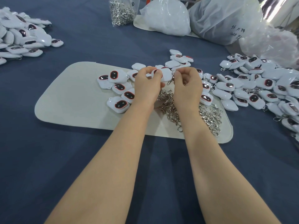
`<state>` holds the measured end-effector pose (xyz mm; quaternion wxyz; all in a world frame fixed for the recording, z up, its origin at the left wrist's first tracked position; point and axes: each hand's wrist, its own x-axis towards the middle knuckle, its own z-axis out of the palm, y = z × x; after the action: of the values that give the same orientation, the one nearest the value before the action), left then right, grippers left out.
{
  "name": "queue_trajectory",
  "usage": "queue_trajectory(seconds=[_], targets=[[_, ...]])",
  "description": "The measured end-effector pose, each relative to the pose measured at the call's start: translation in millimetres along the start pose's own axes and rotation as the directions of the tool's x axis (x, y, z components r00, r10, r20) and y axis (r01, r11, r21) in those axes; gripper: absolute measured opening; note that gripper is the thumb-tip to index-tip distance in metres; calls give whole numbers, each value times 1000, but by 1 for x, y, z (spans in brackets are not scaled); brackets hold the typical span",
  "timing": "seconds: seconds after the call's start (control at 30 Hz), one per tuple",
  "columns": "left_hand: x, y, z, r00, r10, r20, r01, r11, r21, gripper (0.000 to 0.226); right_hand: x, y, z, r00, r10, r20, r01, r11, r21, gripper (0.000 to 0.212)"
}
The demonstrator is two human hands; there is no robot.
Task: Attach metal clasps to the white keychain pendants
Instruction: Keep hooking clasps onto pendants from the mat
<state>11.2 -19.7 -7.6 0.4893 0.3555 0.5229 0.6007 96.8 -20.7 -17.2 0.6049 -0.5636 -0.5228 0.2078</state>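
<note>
Head view, step in hand: fitting one clasp to one pendant, judged from how the two hands meet above the mat.
Left hand (148, 84): fingers curled round the held pendant (165, 75), steadying it just above the mat (72, 97).
Right hand (187, 84): fingertips pinched on a small metal clasp (174, 72) at the pendant's right edge. Whether its ring has entered the pendant's loop is too small to tell.
Task item, location: the held pendant is between both hands, off the surface and over the middle of the mat.
Clasp supply: loose clasps (208, 115) are heaped on the mat under and beside the right wrist. A bag of clasps (121, 12) stands at the far edge of the tabletop (97, 159).
Pendants awaiting: a cluster of bare pendants (118, 88) lies on the mat, left of the hands.
Right heap (258, 88): a large pile off the mat. Clasps show at several edges, so these are probably finished.
Far-left heap (21, 38): more pendants, their status not clear.
Other: plastic sacks (166, 18) at the back.
Next move, judged: hold the pendant's loop still while the clasp ring is worked fully through, then check that it has closed before setting the piece aside.
Progress, judged: mid-batch, with stock remaining on the mat.
</note>
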Motion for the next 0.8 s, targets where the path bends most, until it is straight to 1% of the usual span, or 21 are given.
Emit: queue_trajectory(seconds=[0.1, 0.2, 0.3, 0.47, 0.6, 0.7, 0.8], targets=[[-1, 0, -1, 999, 43, 3, -43, 999, 17, 12, 1, 2, -1, 998, -69, 3, 69, 992, -106, 8], [-2, 0, -3, 990, 143, 14, -143, 988, 49, 13, 1, 3, -3, 993, -110, 31, 114, 972, -204, 8], [-2, -1, -3, 972, 235, 23, -236, 966, 107, 16, 1, 3, -2, 990, -131, 61, 143, 954, -265, 9], [-3, -1, -2, 942, 332, 38, -334, 930, 152, 21, -1, 4, -2, 985, -145, 94, 168, 937, -308, 10], [-5, 1, -1, 922, 385, 48, -387, 904, 180, 23, -2, 4, -2, 983, -138, 118, 168, 936, -309, 10], [-5, 1, 0, 918, 393, 44, -394, 898, 195, 23, -2, 4, -1, 985, -127, 119, 159, 935, -317, 10], [-4, 0, 0, 931, 363, 21, -359, 908, 215, 25, -2, 3, -2, 989, -87, 121, 119, 949, -292, 11]])
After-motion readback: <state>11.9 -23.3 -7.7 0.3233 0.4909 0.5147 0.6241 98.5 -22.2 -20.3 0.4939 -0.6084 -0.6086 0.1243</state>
